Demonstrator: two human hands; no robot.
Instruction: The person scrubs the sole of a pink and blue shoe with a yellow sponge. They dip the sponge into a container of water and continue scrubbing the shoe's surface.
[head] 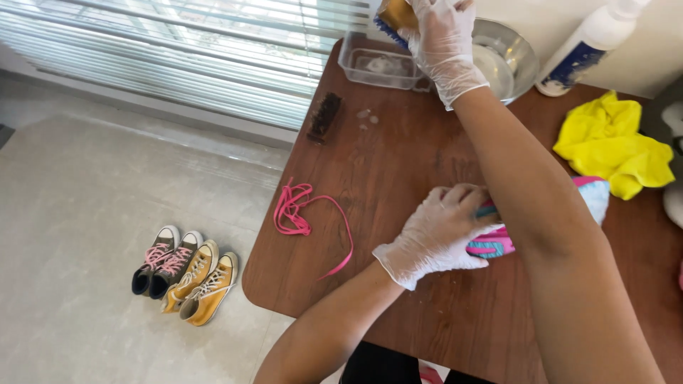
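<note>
**Mia:** What is the left hand point(445, 231) doing?

**Ben:** It wears a thin white glove and its fingers are curled tight around a pink and teal shoe point(498, 242). The shoe lies on the brown wooden table point(398, 171), near the front edge. The right arm crosses over it and hides most of it.

**Mia:** And the right hand point(445, 43)?

**Ben:** It is gloved too. It reaches to the far end of the table, and its fingers are closed on a scrub brush point(393, 18) with a tan back and blue bristles. The brush is above a clear plastic tub point(377, 67), just beside a shiny metal bowl point(516, 53).

**Mia:** What else is on the table?

**Ben:** A pink shoelace point(302, 213) lies loose to the left of the shoe. A dark brush point(325, 116) sits by the left edge. A yellow cloth point(615, 142) is bunched up on the right, and a white bottle point(590, 43) leans near the bowl.

**Mia:** And on the floor?

**Ben:** Two pairs of high-top sneakers stand side by side: a dark pair with pink laces point(163, 259) and a yellow pair point(203, 284).
</note>
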